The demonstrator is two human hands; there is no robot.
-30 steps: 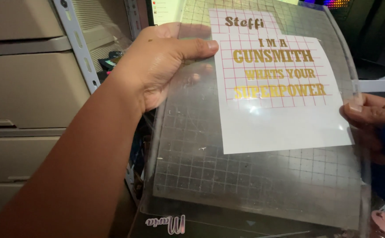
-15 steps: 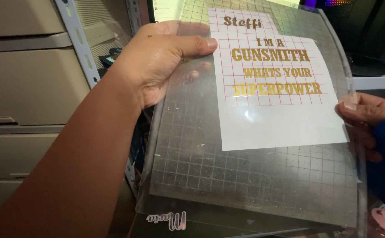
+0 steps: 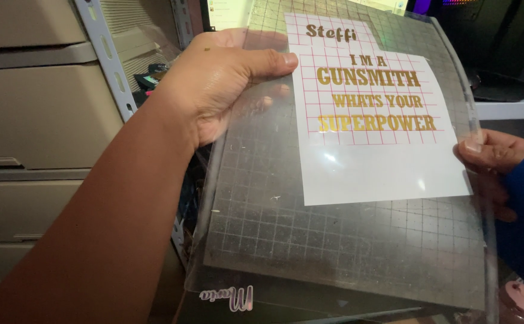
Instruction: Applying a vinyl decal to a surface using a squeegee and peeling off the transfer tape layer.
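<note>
My left hand (image 3: 226,84) pinches the clear cutting mat (image 3: 346,240) at upper left of the frame, my right hand (image 3: 490,159) grips its right edge. Bowing it could lift the white sheet (image 3: 382,162) at upper centre.

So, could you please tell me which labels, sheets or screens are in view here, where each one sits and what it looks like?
Sheet: white rectangle with a pink grid and gold lettering, stuck on the upper part of the mat.
Mat: clear, gridded, curved, held by the left hand at its left edge and the right hand at its right edge.
Logo: white script, mat's lower left corner.
Screen: bright strip, top, behind the mat.
</note>
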